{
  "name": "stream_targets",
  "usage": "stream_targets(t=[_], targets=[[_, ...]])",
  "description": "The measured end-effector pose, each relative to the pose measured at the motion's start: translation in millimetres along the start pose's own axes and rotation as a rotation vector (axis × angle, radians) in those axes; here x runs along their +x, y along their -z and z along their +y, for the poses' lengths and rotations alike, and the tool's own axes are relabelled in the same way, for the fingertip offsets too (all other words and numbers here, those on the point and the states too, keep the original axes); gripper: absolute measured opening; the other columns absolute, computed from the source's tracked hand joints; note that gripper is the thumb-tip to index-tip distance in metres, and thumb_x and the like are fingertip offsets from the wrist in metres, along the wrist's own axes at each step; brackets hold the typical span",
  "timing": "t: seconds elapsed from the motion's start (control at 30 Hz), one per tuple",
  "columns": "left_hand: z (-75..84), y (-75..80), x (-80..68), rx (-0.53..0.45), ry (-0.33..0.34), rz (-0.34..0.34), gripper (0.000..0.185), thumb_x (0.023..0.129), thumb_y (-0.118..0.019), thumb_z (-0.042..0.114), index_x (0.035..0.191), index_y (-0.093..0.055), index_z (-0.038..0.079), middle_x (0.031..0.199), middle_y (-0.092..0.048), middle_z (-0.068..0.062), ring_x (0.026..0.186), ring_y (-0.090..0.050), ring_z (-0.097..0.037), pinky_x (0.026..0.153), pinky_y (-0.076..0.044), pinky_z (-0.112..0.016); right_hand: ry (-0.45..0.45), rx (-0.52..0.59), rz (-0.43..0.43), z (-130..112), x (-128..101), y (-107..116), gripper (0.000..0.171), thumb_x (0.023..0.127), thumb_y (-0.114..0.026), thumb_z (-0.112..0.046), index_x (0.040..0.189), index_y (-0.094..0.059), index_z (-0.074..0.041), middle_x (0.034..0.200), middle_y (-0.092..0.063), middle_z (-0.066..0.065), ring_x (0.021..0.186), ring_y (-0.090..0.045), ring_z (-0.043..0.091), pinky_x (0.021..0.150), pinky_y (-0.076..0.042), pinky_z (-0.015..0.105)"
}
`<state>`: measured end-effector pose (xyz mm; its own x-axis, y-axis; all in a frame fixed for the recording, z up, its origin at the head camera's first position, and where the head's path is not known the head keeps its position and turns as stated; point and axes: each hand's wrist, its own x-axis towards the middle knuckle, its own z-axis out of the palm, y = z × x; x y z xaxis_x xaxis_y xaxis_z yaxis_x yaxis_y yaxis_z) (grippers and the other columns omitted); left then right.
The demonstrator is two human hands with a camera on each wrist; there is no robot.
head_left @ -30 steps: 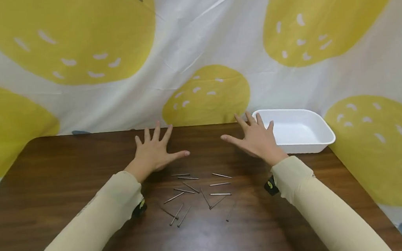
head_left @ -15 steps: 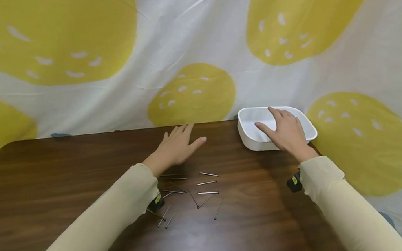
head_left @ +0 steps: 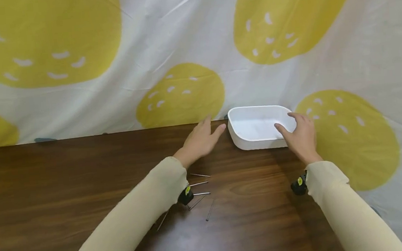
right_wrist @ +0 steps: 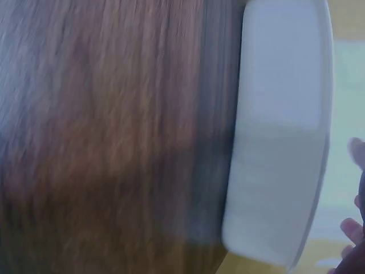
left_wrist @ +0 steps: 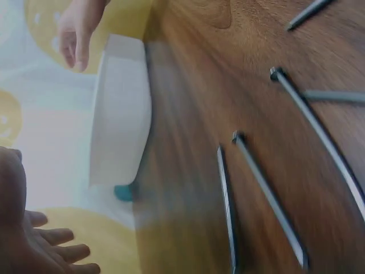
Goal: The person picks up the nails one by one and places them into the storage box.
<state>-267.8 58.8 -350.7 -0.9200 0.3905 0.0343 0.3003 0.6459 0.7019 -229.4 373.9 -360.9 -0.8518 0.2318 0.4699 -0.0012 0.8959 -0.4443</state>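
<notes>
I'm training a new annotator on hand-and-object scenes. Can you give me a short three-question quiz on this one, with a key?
1. True or false: the right hand touches the right end of the white tray.
2. Multiple choice: where do the nails lie? A) inside the tray B) on the wooden table, nearer the person than the tray C) in the left hand
3. Fill in: the left hand lies with straight fingers just to the ____ of the tray.

Key: 1 true. 2 B. 3 left; from the head view I cannot tell whether its fingertips touch the tray wall.
</notes>
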Motion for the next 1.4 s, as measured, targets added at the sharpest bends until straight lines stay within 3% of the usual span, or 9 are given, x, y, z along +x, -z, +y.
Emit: stream_targets(t=[0.2,0.37,0.5,0.67,0.83,1.07,1.27,1.4], targets=[[7.4,-22.2,7.8,-0.033,-0.039,0.005,0.077,0.105,-0.043,0.051,0.163,-0.014,0.01,0.169,-0.025,-0.013,0.155,-0.028,-0.03,0.126,-0.031,-0.048,-0.007,0.046,0.009,11.4,-5.4,-0.2,0.064,0.087,-0.076,-0.028,0.137,-0.056,0.005,0.139,-0.054,0.032,0.135,-0.04,0.051,0.119,-0.027,0.058],[12.3,-34.6,14.0,-0.08,-0.038,0.019,0.075,0.105,-0.047,0.044,0.163,-0.013,0.011,0.168,-0.026,-0.013,0.153,-0.032,-0.03,0.124,-0.034,-0.047,-0.075,0.091,-0.058,16.7,-10.2,-4.7,0.071,0.089,-0.073,-0.029,0.146,-0.047,0.003,0.148,-0.047,0.031,0.139,-0.038,0.049,0.12,-0.028,0.057],[12.9,-45.2,20.1,-0.197,-0.007,0.043,0.083,0.103,-0.052,0.041,0.164,-0.003,0.015,0.168,-0.023,-0.015,0.152,-0.033,-0.034,0.122,-0.036,-0.052,-0.179,0.17,-0.137,19.1,-13.7,-8.2,0.082,0.094,-0.068,-0.038,0.156,-0.032,0.0,0.154,-0.04,0.031,0.142,-0.037,0.047,0.12,-0.031,0.059],[10.8,-60.8,25.2,-0.382,0.045,0.038,0.092,0.1,-0.058,0.03,0.164,0.005,0.015,0.17,-0.013,-0.017,0.156,-0.021,-0.036,0.127,-0.026,-0.053,-0.266,0.334,-0.238,23.4,-19.7,-11.4,0.089,0.097,-0.061,-0.046,0.161,-0.015,-0.004,0.159,-0.032,0.03,0.145,-0.036,0.045,0.121,-0.031,0.059],[8.2,-73.0,27.9,-0.525,0.044,0.01,0.091,0.095,-0.055,0.018,0.164,0.004,0.012,0.171,-0.013,-0.012,0.156,-0.024,-0.03,0.129,-0.024,-0.045,-0.308,0.342,-0.284,27.6,-24.8,-9.6,0.094,0.098,-0.059,-0.05,0.163,-0.008,-0.008,0.165,-0.024,0.026,0.151,-0.029,0.043,0.125,-0.026,0.058],[7.4,-71.8,23.8,-0.549,0.055,0.01,0.087,0.093,-0.05,0.018,0.163,0.001,0.009,0.171,-0.014,-0.012,0.155,-0.025,-0.028,0.129,-0.024,-0.042,-0.32,0.336,-0.281,25.0,-28.2,-10.3,0.097,0.096,-0.062,-0.052,0.163,-0.008,-0.008,0.165,-0.025,0.025,0.151,-0.029,0.042,0.125,-0.026,0.058],[5.0,-65.2,19.6,-0.567,0.065,0.006,0.086,0.094,-0.048,0.021,0.164,0.002,0.012,0.171,-0.013,-0.009,0.156,-0.023,-0.028,0.13,-0.022,-0.043,-0.315,0.373,-0.239,21.4,-25.7,-13.4,0.098,0.091,-0.069,-0.052,0.162,-0.017,-0.008,0.163,-0.032,0.022,0.146,-0.036,0.037,0.123,-0.03,0.054],[1.5,-61.1,15.8,-0.56,0.075,0.007,0.086,0.094,-0.048,0.021,0.164,0.002,0.012,0.171,-0.014,-0.01,0.155,-0.025,-0.028,0.13,-0.023,-0.044,-0.285,0.334,-0.276,20.5,-24.9,-12.9,0.101,0.09,-0.07,-0.054,0.163,-0.016,-0.009,0.163,-0.032,0.023,0.147,-0.034,0.04,0.123,-0.029,0.057]])
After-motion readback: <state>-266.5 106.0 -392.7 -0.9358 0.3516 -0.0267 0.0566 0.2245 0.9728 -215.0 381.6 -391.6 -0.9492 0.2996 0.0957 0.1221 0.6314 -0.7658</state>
